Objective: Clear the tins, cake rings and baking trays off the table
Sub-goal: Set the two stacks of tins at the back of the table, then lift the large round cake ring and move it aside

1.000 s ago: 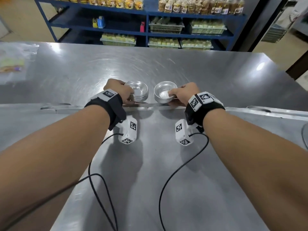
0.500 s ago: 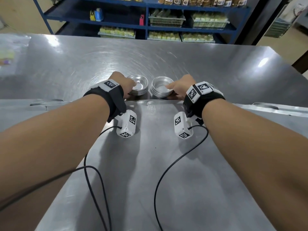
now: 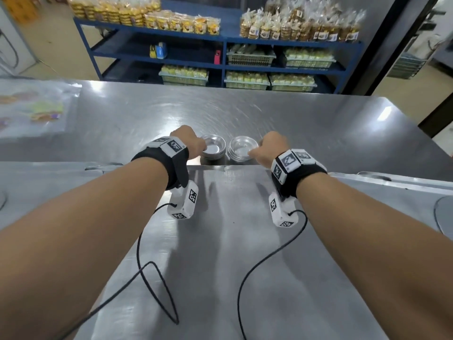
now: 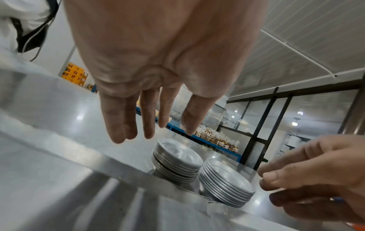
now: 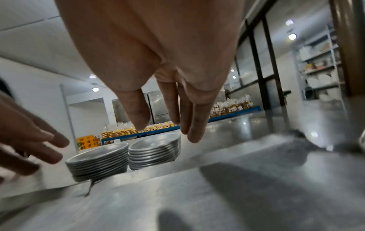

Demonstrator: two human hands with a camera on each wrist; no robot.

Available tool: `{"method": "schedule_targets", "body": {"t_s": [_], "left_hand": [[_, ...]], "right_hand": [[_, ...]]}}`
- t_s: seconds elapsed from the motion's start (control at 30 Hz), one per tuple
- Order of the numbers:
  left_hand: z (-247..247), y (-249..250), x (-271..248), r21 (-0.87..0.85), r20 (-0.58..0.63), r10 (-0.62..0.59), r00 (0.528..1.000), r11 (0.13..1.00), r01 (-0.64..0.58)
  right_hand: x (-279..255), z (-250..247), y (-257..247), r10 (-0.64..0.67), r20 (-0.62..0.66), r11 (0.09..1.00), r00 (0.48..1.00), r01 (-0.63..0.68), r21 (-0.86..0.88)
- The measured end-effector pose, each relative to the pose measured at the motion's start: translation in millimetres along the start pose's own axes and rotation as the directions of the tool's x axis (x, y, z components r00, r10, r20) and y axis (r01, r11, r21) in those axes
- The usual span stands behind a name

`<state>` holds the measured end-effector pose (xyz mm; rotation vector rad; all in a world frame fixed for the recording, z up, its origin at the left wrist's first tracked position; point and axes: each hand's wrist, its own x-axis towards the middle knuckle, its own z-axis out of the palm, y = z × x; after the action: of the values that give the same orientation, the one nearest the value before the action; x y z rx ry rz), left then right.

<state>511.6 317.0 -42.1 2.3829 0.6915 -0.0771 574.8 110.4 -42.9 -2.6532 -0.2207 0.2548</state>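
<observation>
Two stacks of small round aluminium tins stand side by side on the far steel table (image 3: 318, 123), just past the seam with the near table. The left stack (image 3: 212, 149) (image 4: 175, 159) (image 5: 98, 159) is beside my left hand (image 3: 193, 143) (image 4: 152, 129). The right stack (image 3: 244, 151) (image 4: 225, 182) (image 5: 154, 150) is beside my right hand (image 3: 267, 148) (image 5: 168, 121). Both wrist views show straight fingers hovering just over the tins, holding nothing.
A raised metal edge (image 3: 220, 166) divides the near table (image 3: 220, 266) from the far one. Printed plastic bags (image 3: 31, 111) lie at the far left. Blue shelving (image 3: 220, 40) with packed baked goods stands behind. A round metal rim (image 3: 441, 214) shows at the right edge.
Both hands carried the tin stacks forward over the seam, set them down on the far table and let go; the fingers are now straight.
</observation>
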Motion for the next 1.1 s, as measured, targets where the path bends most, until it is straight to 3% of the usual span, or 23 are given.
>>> {"method": "schedule_targets", "body": {"t_s": [0.1,0.23,0.47,0.63,0.97,1.1], "left_hand": [[-17.8,1.5,-29.3,0.123,0.043,0.048,0.998,0.991,-0.053],[-44.2,-1.7,-83.3,0.246,0.069,0.067,0.995,0.966,-0.082],[-92.1,-22.0,-222.0,0.335,0.053,0.046,0.998,0.94,-0.061],[-122.2,-58.0,-327.0,0.345,0.057,0.079,0.995,0.934,-0.094],[-165.1,-181.9,-483.8,0.39,-0.061,-0.103,0.993,0.913,0.119],[-180.0,-234.7,-527.7,0.32,-0.085,-0.162,0.983,0.93,0.181]], "right_hand": [[-32.1,-14.4,-12.1,-0.094,0.026,0.978,0.995,0.097,-0.183],[-83.9,-35.7,-29.2,-0.164,0.075,0.942,0.984,0.178,-0.283],[-208.3,-63.5,-65.6,-0.261,0.151,0.91,0.953,0.295,-0.29],[-306.7,-62.7,-95.9,-0.355,0.244,0.866,0.903,0.416,-0.279],[-482.1,-4.4,-170.5,-0.457,0.416,0.774,0.786,0.582,-0.25],[-530.9,25.8,-199.6,-0.47,0.449,0.779,0.76,0.596,-0.194]]}}
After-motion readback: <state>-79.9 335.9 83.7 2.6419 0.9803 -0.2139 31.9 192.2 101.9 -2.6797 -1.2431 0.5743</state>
